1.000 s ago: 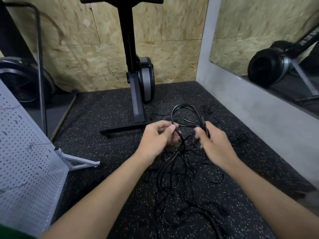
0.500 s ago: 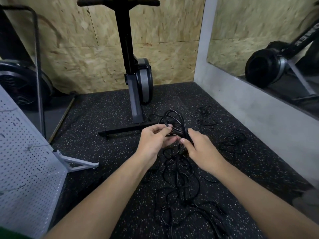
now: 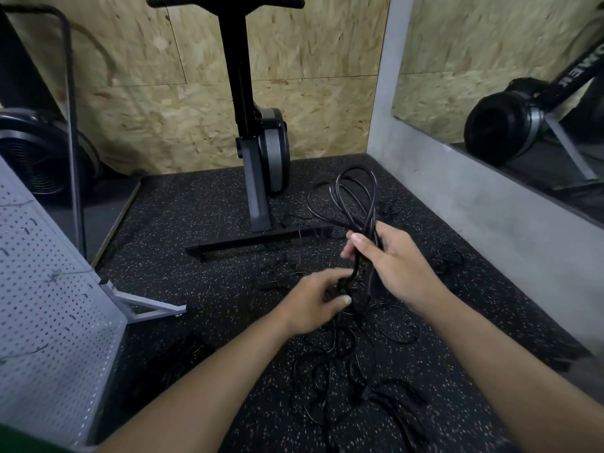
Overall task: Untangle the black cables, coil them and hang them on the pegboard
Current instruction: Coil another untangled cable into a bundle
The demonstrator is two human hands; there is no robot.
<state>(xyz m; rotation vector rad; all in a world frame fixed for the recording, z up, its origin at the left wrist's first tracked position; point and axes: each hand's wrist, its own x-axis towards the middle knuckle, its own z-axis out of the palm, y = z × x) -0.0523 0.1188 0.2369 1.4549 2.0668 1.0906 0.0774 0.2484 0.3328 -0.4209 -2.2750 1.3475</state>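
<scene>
Right hand (image 3: pixel 395 266) clenches coil (image 3: pixel 354 194) at its gathered bottom, loops sticking up above the fist. Left hand (image 3: pixel 313 302) just below, apparently pinching a strand (image 3: pixel 354 273) trailing from it; blurry there. Remaining cables (image 3: pixel 343 354) tangled on floor (image 3: pixel 196 289) under both hands. Pegboard (image 3: pixel 49 305) far left, well apart.

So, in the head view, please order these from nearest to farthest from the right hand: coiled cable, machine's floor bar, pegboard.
1. Coiled cable: gripped in the right hand itself.
2. Floor bar: on the floor, ahead and left.
3. Pegboard: far left edge.
</scene>
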